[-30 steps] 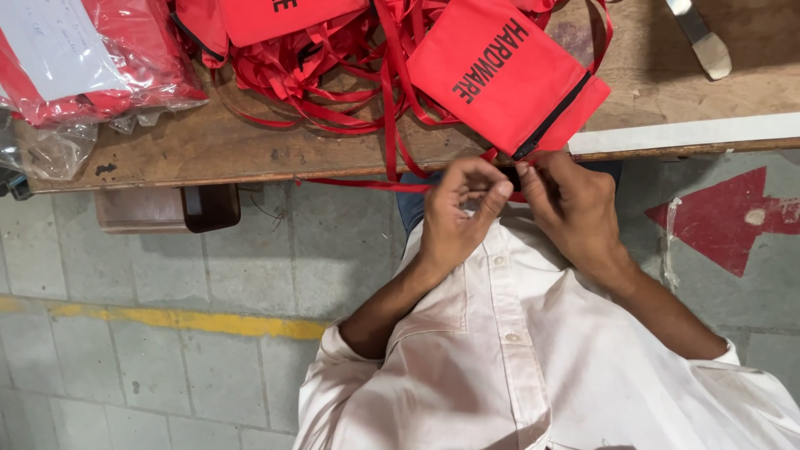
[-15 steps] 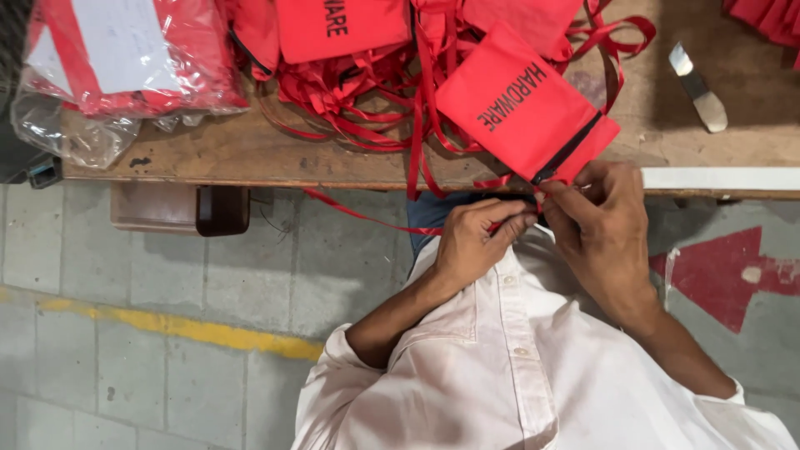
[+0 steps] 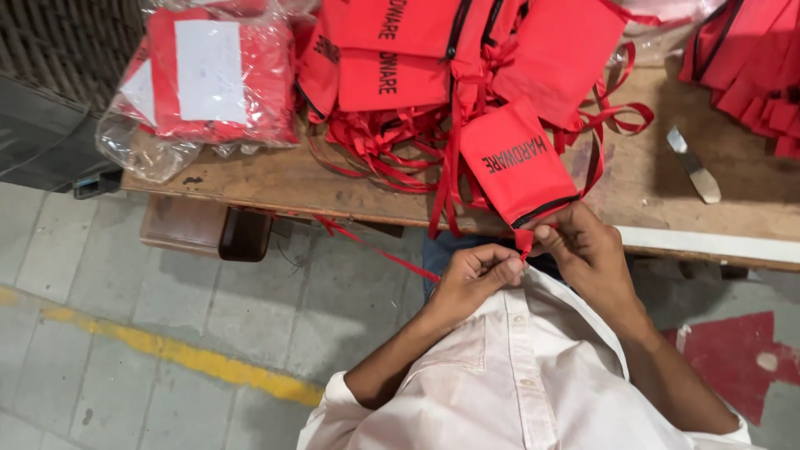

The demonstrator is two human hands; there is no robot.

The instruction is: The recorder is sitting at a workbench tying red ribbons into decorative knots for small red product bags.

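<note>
Head view, left to right: plastic-wrapped bundle of red pouches (image 3: 208, 83) with a white label, lying at the left end of the wooden workbench (image 3: 275, 179), now much fuller in frame than half a second back, so looks like the view tipped up. Next, heap of loose red pouches (image 3: 392, 58) and tangled red ribbon ties (image 3: 383, 154), more of it showing than before. Below, left hand (image 3: 477, 275) curled tight, fingers pinching the red tie end (image 3: 523, 242) hanging from the red pouch (image 3: 517, 162). Pouch lying at the bench's near edge, black zip end toward the body, sitting further left than earlier. Right hand (image 3: 587, 250) closed on that same tie, touching the pouch's lower corner. Further right, metal blade (image 3: 693, 165) flat on the bench, then another red stack (image 3: 750, 67).
</note>
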